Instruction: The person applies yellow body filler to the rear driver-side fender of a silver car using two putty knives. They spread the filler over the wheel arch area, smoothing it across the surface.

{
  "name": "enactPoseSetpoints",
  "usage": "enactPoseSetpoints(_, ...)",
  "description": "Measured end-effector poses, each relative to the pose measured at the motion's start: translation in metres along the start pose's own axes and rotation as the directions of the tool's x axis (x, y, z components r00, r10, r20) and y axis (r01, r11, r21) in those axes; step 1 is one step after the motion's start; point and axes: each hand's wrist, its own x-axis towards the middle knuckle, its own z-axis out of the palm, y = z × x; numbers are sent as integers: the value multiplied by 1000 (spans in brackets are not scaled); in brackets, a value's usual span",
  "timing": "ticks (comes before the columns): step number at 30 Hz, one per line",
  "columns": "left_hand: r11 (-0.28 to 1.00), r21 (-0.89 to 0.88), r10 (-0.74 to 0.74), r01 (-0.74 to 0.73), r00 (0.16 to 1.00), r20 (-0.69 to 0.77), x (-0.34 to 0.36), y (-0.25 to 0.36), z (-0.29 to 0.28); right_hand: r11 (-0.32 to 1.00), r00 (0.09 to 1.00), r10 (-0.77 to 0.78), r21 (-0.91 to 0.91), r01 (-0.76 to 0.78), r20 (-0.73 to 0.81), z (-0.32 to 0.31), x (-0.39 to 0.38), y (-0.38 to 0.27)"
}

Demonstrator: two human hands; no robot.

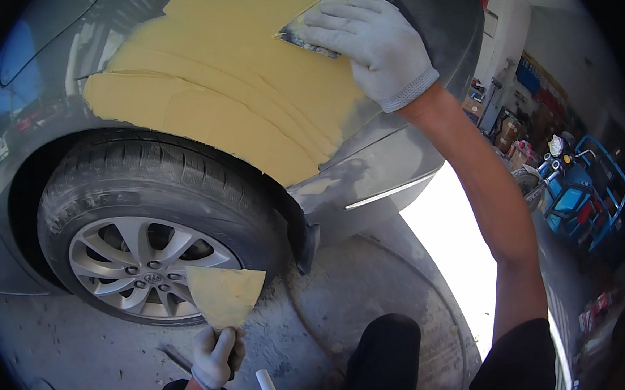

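Paste (188, 103), dull yellow and ridged, coats the grey car body (395, 154) directly above the wheel (164, 185), its lower edge bending along the arch. Above and to the right of the wheel, the gloved right hand (370, 43) is clamped on a flat spreader (300, 32), fingers laid across its face, thumb hidden. This hand is the nearer one to the paste; most of the coat lies leftward and below it, toward the wheel. The spreader's dark edge slants over the coat, its contact hard to judge.

Below the wheel's right half, the gloved left hand (216, 355) is closed around the handle of a wide, yellow-smeared scraper (224, 294), whose long axis runs upward, broad end overlapping the wheel's lower right.

Farther out, a hose (305, 325) crosses the floor (350, 284) right of the wheel; a blue-framed cart (581, 192) stands well beyond, far right.
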Motion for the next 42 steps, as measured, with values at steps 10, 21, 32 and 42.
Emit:
enactPoseSetpoints(10,997,82,-4,3,1000,11,2,-8,2,984,980,171,24,-174,98,2,-99,-39)
enactPoseSetpoints(21,998,51,-28,26,999,38,5,-12,10,959,942,279,4,-284,186,-1,-175,-75)
enactPoseSetpoints(32,1000,-10,4,-3,996,85,1,-6,13,317,504,786,466,-826,357,-63,-143,-178)
enactPoseSetpoints(42,996,75,-59,42,970,236,-12,12,7,-584,260,460,510,-632,849,-72,-72,-243)
